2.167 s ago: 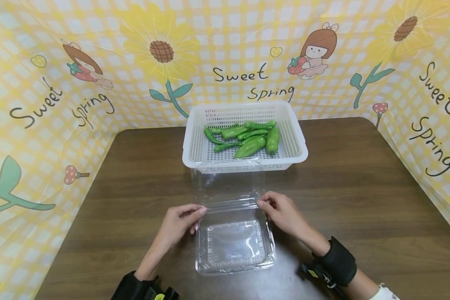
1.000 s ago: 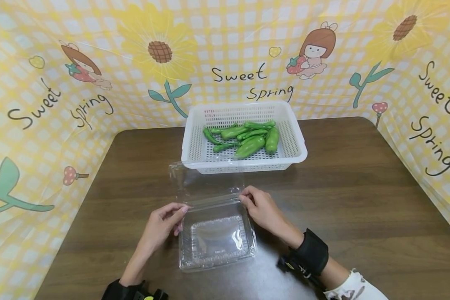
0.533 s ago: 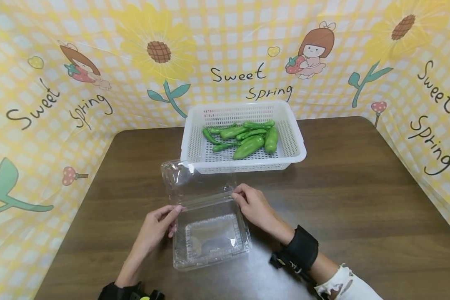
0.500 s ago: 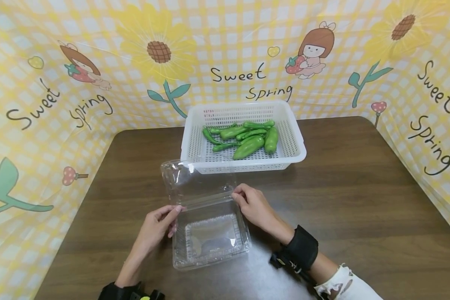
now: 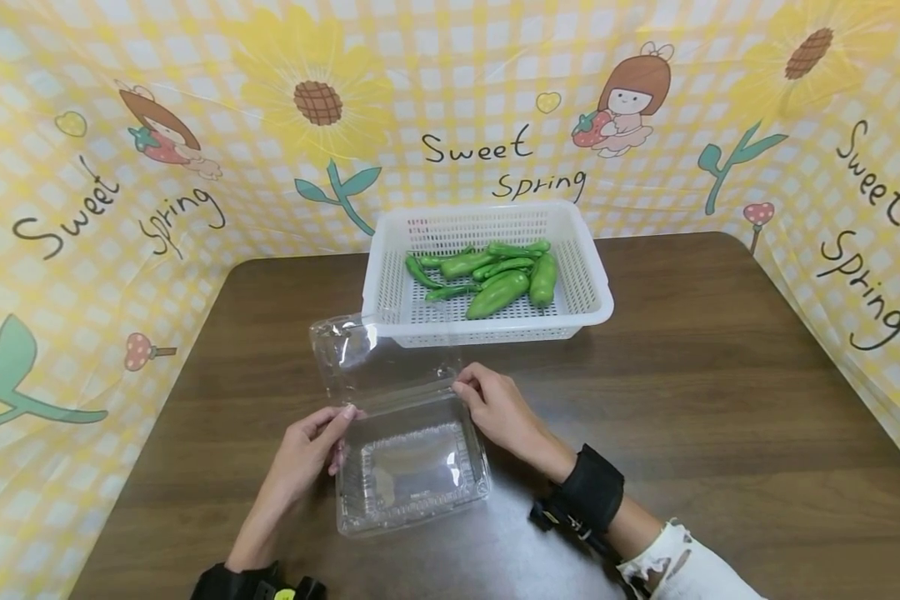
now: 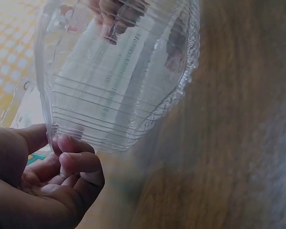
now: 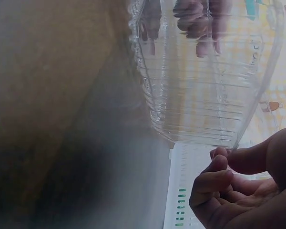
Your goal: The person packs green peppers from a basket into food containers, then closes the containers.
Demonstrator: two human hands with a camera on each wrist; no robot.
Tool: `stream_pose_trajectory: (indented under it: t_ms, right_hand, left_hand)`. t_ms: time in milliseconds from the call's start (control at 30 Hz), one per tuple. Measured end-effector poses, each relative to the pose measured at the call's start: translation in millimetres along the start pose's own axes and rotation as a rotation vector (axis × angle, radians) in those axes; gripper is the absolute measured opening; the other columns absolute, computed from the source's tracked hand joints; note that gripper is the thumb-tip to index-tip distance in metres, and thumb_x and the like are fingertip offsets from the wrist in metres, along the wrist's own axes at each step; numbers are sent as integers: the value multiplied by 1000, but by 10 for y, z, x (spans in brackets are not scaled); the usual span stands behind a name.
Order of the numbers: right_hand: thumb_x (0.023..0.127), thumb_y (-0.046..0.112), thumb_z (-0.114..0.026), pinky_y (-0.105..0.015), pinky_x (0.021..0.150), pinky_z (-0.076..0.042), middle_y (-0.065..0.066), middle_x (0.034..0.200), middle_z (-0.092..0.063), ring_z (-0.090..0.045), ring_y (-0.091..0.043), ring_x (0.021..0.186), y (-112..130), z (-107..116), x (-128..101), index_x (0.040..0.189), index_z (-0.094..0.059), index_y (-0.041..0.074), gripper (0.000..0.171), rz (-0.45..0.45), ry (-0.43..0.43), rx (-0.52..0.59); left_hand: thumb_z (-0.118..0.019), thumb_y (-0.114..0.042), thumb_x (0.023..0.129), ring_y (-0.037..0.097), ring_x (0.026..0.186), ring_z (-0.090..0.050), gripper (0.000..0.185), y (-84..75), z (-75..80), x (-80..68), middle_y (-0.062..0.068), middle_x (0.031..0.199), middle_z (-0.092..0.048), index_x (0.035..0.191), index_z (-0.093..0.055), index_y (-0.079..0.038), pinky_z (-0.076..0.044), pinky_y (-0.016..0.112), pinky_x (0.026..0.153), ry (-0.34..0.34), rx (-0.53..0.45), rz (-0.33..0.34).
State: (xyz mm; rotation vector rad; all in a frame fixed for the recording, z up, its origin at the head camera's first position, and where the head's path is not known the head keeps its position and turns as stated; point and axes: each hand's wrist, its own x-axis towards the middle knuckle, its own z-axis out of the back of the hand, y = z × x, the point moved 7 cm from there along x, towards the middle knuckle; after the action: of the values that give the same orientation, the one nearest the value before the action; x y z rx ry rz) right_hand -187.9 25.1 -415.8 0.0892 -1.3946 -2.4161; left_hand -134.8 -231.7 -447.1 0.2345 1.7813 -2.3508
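Note:
A clear plastic clamshell box (image 5: 412, 471) lies open on the brown table (image 5: 720, 400), its lid (image 5: 367, 354) folded back toward the basket. My left hand (image 5: 317, 433) pinches the box's left rear corner at the hinge; in the left wrist view the box wall (image 6: 119, 81) fills the frame above my left hand (image 6: 57, 143). My right hand (image 5: 487, 404) pinches the right rear corner; the right wrist view shows the box (image 7: 205, 81) and my right hand (image 7: 229, 162) gripping its rim. The box is empty.
A white perforated basket (image 5: 600, 292) with several green peppers (image 5: 498, 275) stands behind the box, its front rim touching the lid. A yellow checked backdrop with sunflowers (image 5: 315, 100) surrounds the table on three sides.
Both hands have slid the open clamshell box leftward across the table and turned it slightly. The basket has stayed in place.

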Motion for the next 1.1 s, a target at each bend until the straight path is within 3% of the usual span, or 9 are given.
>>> stream_pose_trajectory:
  t_ms: [367,900,1100]
  right_hand:
    - [101,12,-57,-25,66,-49,-7,86,-67,-55,-11,71,11,-40,53,103,-66,5,11,-4,-1,7]
    - [102,13,-56,-26,66,-49,-6,86,-66,-55,-11,71,20,-93,129,104,-65,5,13,2,4,-11]
    - [102,13,-55,-26,67,-49,-8,87,-67,-55,-12,71,40,-118,161,104,-65,4,14,22,8,-20]
  left_hand:
    - [-58,-40,100,7,51,-43,47,-2,29,36,-4,65,-45,122,-66,1,-39,19,46,64,-33,29]
    - [-60,-40,99,6,50,-43,48,19,84,74,-4,65,-45,121,-66,2,-38,20,44,34,-59,18]
    - [-60,-42,98,6,49,-43,49,6,129,71,-4,63,-46,120,-67,2,-38,20,44,22,-22,13]
